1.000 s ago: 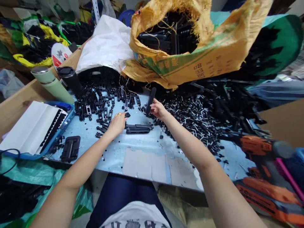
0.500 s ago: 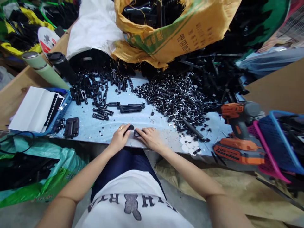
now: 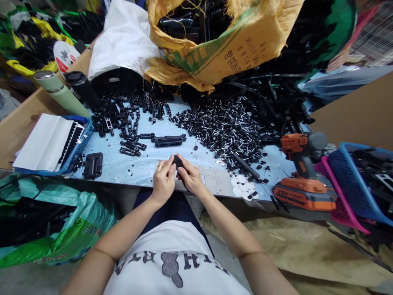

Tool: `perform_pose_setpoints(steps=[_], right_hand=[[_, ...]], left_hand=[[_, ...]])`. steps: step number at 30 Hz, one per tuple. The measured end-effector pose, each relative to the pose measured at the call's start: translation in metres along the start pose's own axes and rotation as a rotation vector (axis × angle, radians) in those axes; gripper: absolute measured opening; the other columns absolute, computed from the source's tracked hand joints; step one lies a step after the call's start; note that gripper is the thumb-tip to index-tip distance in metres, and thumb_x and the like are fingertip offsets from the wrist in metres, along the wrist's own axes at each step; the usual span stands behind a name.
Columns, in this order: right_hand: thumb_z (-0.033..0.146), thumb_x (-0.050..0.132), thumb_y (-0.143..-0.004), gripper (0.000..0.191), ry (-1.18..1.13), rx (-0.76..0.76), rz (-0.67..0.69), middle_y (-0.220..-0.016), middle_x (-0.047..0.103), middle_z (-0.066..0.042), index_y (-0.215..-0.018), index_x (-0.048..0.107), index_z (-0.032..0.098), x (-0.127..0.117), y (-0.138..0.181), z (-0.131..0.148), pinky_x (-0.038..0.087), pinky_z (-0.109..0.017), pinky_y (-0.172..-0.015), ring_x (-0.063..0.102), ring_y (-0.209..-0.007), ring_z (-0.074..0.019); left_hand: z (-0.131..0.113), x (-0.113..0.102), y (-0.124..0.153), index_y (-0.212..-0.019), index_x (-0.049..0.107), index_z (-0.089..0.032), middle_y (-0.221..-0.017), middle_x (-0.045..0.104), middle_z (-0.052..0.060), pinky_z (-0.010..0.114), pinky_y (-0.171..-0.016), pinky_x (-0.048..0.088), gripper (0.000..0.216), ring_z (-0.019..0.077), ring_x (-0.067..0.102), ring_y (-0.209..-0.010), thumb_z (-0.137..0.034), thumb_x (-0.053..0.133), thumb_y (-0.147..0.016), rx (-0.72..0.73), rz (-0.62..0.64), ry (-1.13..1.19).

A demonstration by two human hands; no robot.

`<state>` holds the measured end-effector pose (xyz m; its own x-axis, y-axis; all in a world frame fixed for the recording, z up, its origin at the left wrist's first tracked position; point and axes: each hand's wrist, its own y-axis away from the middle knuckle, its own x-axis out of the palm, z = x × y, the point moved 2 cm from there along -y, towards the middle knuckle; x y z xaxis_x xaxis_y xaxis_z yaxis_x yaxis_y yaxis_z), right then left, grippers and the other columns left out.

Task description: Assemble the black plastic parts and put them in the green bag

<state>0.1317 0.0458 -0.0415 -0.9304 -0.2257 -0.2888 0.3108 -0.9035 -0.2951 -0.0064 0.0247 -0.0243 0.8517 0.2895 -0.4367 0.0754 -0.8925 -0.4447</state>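
Observation:
Both hands meet over the front edge of the blue-covered table (image 3: 147, 164), fingers closed around a small black plastic part (image 3: 177, 161). My left hand (image 3: 164, 178) grips it from the left, with a ring on one finger. From the right, my right hand (image 3: 190, 177) pinches the same part, whose lower end points toward me between the palms. The fingers hide much of its shape. Beyond the hands lie a long black bracket (image 3: 168, 141) and several short black links (image 3: 130, 148).
A heap of black-headed screws (image 3: 227, 127) spreads behind my right hand. An orange cordless drill (image 3: 305, 176) stands at right, near white discs (image 3: 244, 186). A yellow sack (image 3: 221, 53) sits at the back. At left are a blue basket (image 3: 87, 133) and a black rectangular part (image 3: 93, 165).
My hands have come together. My right hand has left the tabletop and now grips the black part with my left, which moved slightly right. The view has shifted a little.

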Motion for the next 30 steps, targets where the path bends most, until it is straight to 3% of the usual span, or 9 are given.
perform_pose_setpoints(steps=[3,7,10,13,15,17,20,26,30], right_hand=[[0.042,0.039,-0.092,0.051,0.042,-0.011,-0.049,-0.103,0.057,-0.007,-0.141,0.033,0.030,0.013,0.004,-0.001,0.054,-0.026,-0.057,0.054,-0.056,-0.0085],[0.044,0.036,-0.093,0.049,0.366,-0.028,0.113,-0.109,0.058,-0.008,-0.140,0.036,0.029,-0.005,-0.013,-0.013,0.053,-0.034,-0.075,0.060,-0.081,-0.0169],[0.045,0.040,-0.091,0.046,0.702,0.003,0.046,-0.120,0.055,-0.010,-0.133,0.047,0.025,-0.066,-0.050,-0.030,0.047,-0.040,-0.089,0.051,-0.109,-0.0241],[0.037,0.038,-0.092,0.043,0.938,0.133,-0.295,-0.123,0.052,-0.014,-0.127,0.050,0.015,-0.155,-0.099,-0.052,0.038,-0.041,-0.098,0.044,-0.116,-0.0253],[0.034,0.038,-0.092,0.043,1.067,0.275,-0.403,-0.124,0.049,-0.017,-0.127,0.048,0.012,-0.206,-0.130,-0.067,0.036,-0.043,-0.098,0.041,-0.117,-0.0281],[0.034,0.041,-0.090,0.046,1.146,0.398,-0.430,-0.125,0.046,-0.019,-0.129,0.044,0.010,-0.244,-0.157,-0.079,0.037,-0.044,-0.094,0.039,-0.116,-0.0308],[0.036,0.043,-0.088,0.051,1.223,0.489,-0.432,-0.127,0.041,-0.021,-0.132,0.037,0.010,-0.278,-0.191,-0.092,0.037,-0.045,-0.090,0.036,-0.117,-0.0324],[0.050,0.050,-0.082,0.069,1.383,0.515,-0.408,-0.128,0.038,-0.022,-0.134,0.029,0.010,-0.318,-0.261,-0.114,0.034,-0.047,-0.090,0.034,-0.117,-0.0335],[0.059,0.054,-0.076,0.079,1.448,0.573,-0.267,-0.127,0.041,-0.021,-0.132,0.033,0.008,-0.330,-0.312,-0.141,0.031,-0.050,-0.094,0.035,-0.117,-0.0338]], left_hand=[[0.005,0.010,0.001,-0.122,0.055,-0.018,-0.098,0.061,0.010,0.033,-0.082,0.049,0.036,0.0176,0.057,-0.091,-0.031,0.037,-0.094,0.050,-0.030,0.019],[0.024,0.020,0.008,-0.128,0.048,-0.019,-0.102,0.060,0.010,0.035,-0.081,0.051,0.039,0.0181,0.060,-0.091,-0.032,0.032,-0.095,-0.082,-0.020,-0.001],[0.032,0.023,0.014,-0.136,0.036,-0.018,-0.117,0.053,0.016,0.043,-0.087,0.048,0.046,0.0245,0.055,-0.107,-0.026,0.039,-0.091,-0.121,0.016,-0.209],[0.032,0.029,0.010,-0.133,0.042,-0.024,-0.130,0.047,0.014,0.056,-0.102,0.031,0.049,0.0308,0.038,-0.126,-0.016,0.047,-0.085,0.155,0.316,-0.455],[0.032,0.034,0.002,-0.125,0.051,-0.027,-0.123,0.054,0.011,0.060,-0.104,0.026,0.045,0.0291,0.042,-0.122,-0.010,0.046,-0.084,0.343,0.524,-0.517],[0.034,0.037,-0.007,-0.118,0.056,-0.025,-0.109,0.062,0.010,0.059,-0.102,0.029,0.039,0.0256,0.052,-0.108,-0.010,0.046,-0.085,0.410,0.607,-0.563],[0.036,0.034,-0.012,-0.114,0.058,-0.020,-0.094,0.064,0.008,0.052,-0.098,0.037,0.032,0.0213,0.058,-0.092,-0.012,0.047,-0.086,0.383,0.599,-0.607],[0.044,0.020,0.021,-0.127,0.049,-0.018,-0.124,0.056,0.012,0.051,-0.105,0.030,0.042,0.0272,0.046,-0.121,-0.024,0.051,-0.086,0.439,0.322,-0.536],[0.057,0.028,0.037,-0.124,0.053,-0.016,-0.116,0.062,0.012,0.048,-0.106,0.029,0.042,0.0266,0.049,-0.119,-0.025,0.054,-0.083,0.421,0.156,-0.448]])
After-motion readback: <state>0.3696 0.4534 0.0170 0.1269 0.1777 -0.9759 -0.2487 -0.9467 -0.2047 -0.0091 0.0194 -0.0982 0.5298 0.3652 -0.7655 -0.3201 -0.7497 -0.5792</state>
